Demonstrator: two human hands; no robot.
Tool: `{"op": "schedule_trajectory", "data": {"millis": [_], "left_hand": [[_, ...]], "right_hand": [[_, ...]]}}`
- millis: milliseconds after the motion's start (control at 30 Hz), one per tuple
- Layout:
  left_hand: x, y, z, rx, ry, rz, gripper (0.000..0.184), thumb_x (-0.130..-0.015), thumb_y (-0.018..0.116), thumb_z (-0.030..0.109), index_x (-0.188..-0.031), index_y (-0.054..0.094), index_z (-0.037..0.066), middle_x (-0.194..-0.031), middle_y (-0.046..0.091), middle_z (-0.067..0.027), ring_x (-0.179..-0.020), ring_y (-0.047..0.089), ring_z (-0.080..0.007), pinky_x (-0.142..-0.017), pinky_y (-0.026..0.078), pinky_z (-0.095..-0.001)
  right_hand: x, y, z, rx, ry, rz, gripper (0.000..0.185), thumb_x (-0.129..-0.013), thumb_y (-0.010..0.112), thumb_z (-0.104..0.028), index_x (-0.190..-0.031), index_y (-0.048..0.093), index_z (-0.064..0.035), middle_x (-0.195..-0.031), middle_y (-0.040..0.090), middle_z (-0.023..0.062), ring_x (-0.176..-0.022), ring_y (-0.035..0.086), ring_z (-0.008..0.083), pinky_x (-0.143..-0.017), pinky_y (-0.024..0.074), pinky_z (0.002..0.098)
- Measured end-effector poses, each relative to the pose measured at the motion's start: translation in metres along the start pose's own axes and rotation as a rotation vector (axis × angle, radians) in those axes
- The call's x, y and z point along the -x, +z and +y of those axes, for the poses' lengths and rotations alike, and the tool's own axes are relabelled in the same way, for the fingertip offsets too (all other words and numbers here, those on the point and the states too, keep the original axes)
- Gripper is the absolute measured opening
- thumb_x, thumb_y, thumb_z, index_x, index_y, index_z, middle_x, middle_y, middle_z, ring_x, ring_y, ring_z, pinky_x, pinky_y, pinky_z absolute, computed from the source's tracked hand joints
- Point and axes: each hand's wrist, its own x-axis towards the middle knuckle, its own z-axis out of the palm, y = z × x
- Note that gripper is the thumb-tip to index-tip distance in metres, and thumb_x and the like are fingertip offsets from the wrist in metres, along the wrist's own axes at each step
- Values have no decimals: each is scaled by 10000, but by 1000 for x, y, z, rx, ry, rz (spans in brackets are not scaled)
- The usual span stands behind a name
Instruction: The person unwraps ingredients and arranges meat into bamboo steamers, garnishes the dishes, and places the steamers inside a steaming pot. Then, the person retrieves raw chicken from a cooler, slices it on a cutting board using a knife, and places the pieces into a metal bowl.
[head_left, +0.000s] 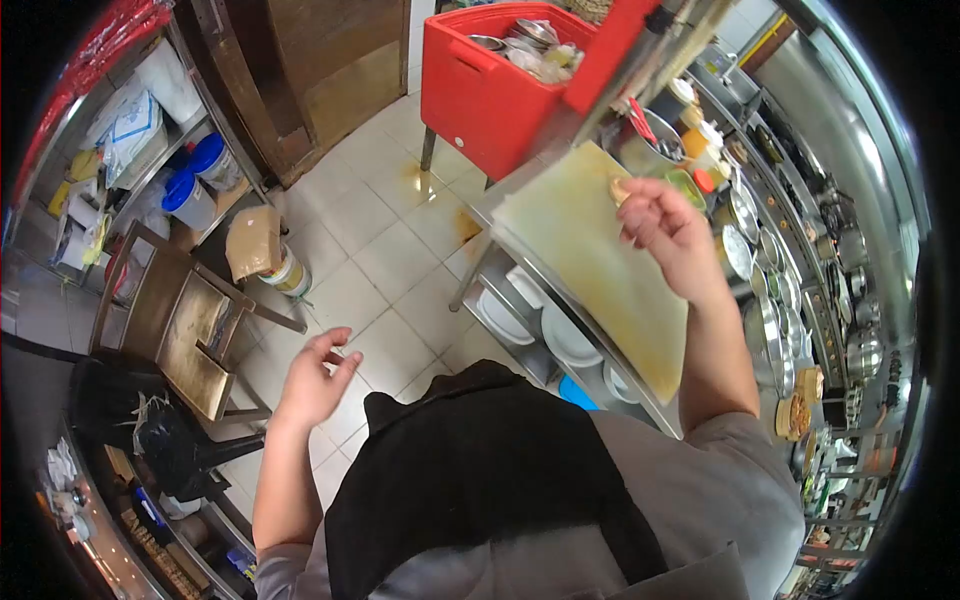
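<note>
pale square floor tiles [350,205], glossy with reflected light; brown wooden door [350,60] far left; wooden chair [188,335] at left, beside stocked shelving [190,137]; shiny steel panelling [845,85] far right

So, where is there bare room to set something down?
Most of the cutting board by the right hand looks bare, with the red box beyond it and metal pots crowding its right side. Tiled floor lies open between the board and the wooden chair. Below, white plates crowd the space.
</note>
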Motion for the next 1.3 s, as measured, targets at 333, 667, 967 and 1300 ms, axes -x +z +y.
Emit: {"op": "schedule_trajectory", "data": {"millis": [333,667,967,1300], "left_hand": [[-115,-107,-314,-572,-561,-24,434,-907,657,363,-1135,658,-5,-1052,707,-236,-976,685,-406,-860,538,-467],[-301,-117,-262,-206,-794,-187,422,-937,600,382,-1117,672,7,-1082,701,-241,-1019,672,-405,-891,526,-477],[-621,-251,-296,-443,-586,-388,426,-964,548,400,-1100,684,19,-1110,696,-245,-1058,661,-405,-919,515,-487],[-1088,-318,-42,-569,78,-349,449,-971,596,369,-1248,633,17,-1181,685,-223,-1106,656,-359,-955,512,-437]], "right_hand": [[-310,-84,-29,1169,-942,789,428,-866,766,-309,-1226,679,-92,-1190,683,152,-1120,646,319,-958,512,398],[-458,-216,-62,1868,-32,1236,511,-936,602,-483,-1152,674,-26,-1144,670,195,-1052,638,335,-914,509,433],[-572,-101,-84,1952,-355,1065,292,-1029,580,-208,-917,725,18,-889,727,167,-835,683,347,-765,551,454],[-719,-82,280,1117,440,851,448,-1015,581,-375,-1299,633,-33,-1309,625,208,-1266,558,346,-1098,409,418]]}}
